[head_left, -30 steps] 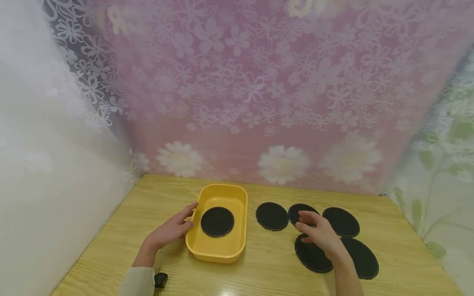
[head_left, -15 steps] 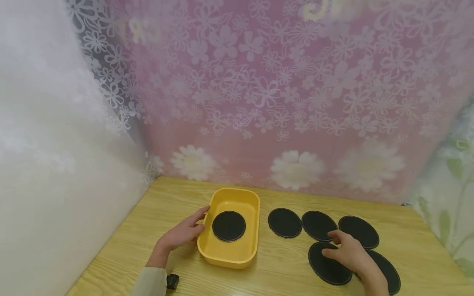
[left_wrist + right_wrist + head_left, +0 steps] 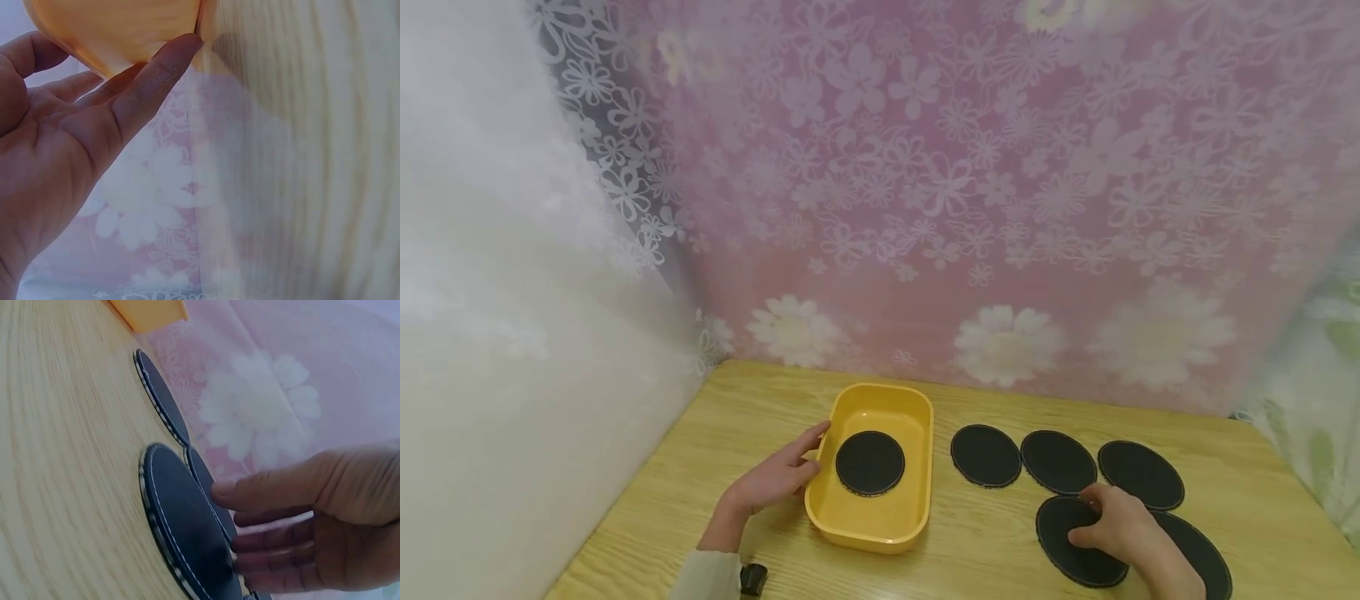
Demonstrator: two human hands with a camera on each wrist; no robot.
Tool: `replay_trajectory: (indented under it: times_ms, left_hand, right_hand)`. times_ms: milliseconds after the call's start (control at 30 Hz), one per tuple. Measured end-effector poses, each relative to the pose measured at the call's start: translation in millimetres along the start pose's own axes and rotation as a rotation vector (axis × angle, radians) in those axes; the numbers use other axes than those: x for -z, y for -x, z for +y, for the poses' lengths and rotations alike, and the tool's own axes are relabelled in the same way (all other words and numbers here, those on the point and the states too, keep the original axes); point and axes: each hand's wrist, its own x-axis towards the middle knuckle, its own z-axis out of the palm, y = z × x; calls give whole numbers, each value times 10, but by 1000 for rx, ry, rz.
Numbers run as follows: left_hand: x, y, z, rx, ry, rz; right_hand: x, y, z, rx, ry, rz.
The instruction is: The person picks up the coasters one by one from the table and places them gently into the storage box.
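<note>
My left hand touches the left wall of a yellow plastic tray, its fingers nearly straight along the rim. In the left wrist view, fingers lie against the tray's outer side. One black round coaster lies flat inside the tray. To the right, my right hand is over the nearest black coaster, partly covering it, with thumb and fingers apart. The right wrist view shows this coaster with pale stitching round its edge, the fingertips right above its face and nothing held between them.
Beyond that coaster lie a left coaster, a middle one and a right one. Another coaster is partly behind my right hand. A small black object sits by my left sleeve. A flowered curtain hangs behind the wooden table.
My right hand has come down and nearer, from over the middle coaster to the nearest one. My left hand stays at the tray. The head view has shifted, moving everything rightward in frame.
</note>
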Motion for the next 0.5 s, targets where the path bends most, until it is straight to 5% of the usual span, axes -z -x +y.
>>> replay_trajectory:
  times_ms: [500]
  left_hand:
    - [1, -10, 35, 23, -1, 12]
  right_hand:
    - [-52, -15, 54, 54, 36, 30]
